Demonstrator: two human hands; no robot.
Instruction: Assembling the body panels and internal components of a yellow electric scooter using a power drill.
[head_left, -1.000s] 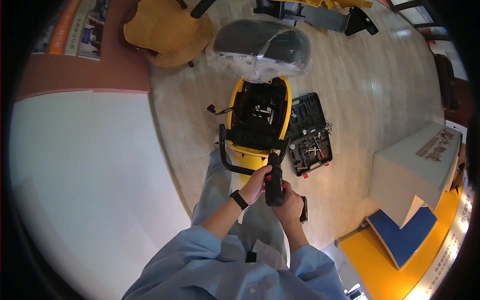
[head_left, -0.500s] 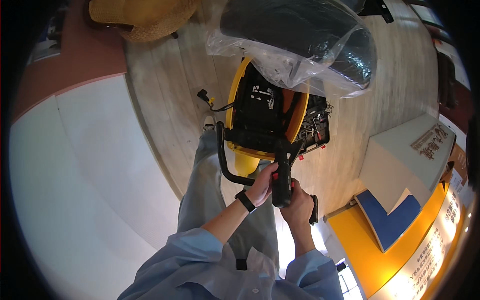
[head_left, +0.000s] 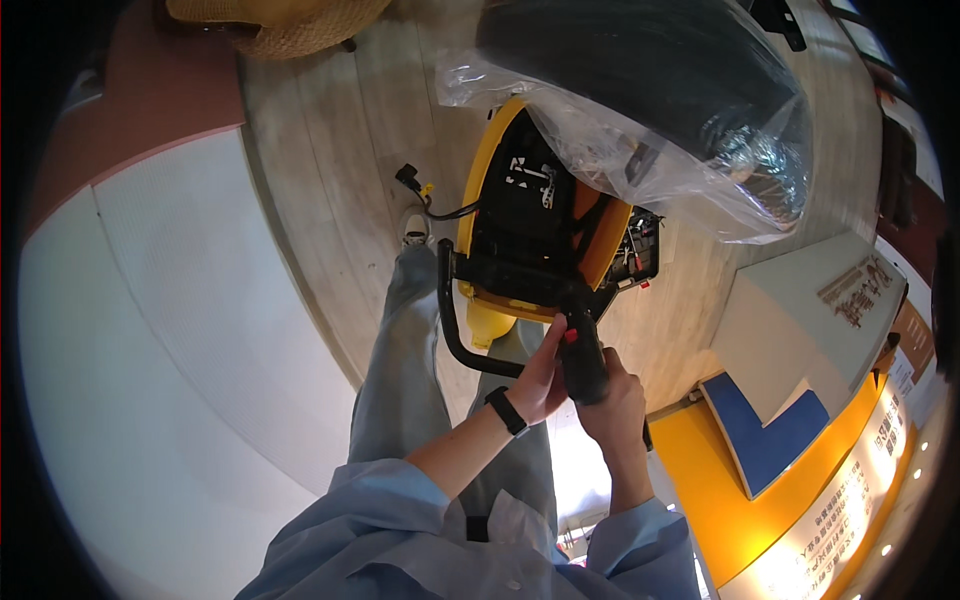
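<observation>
In front of me, my right hand (head_left: pixel 613 405) is closed around the grip of a black cordless drill (head_left: pixel 584 362) with a red button. My left hand (head_left: pixel 541 388), with a dark band at its wrist, is pressed against the left side of the drill's body. The drill's front end points away from me, over the near right corner of a yellow and black machine (head_left: pixel 470 200). Its tip merges with the dark parts there, so I cannot tell whether it touches a screw. A black bent tube handle (head_left: pixel 447 315) sticks out at the machine's near left.
A dark padded shape in clear plastic (head_left: pixel 640 90) overhangs the machine's far side. An open tool case (head_left: pixel 643 250) lies at its right. A black connector on a cable (head_left: pixel 408 177) hangs at the left. A woven hat (head_left: pixel 290 30) is far left; a white box-shaped stand (head_left: pixel 780 320) is right.
The drill and both hands have shifted a little right, and the drill's rear end has swung right. The plastic-wrapped shape appears further right and covers more of the tool case.
</observation>
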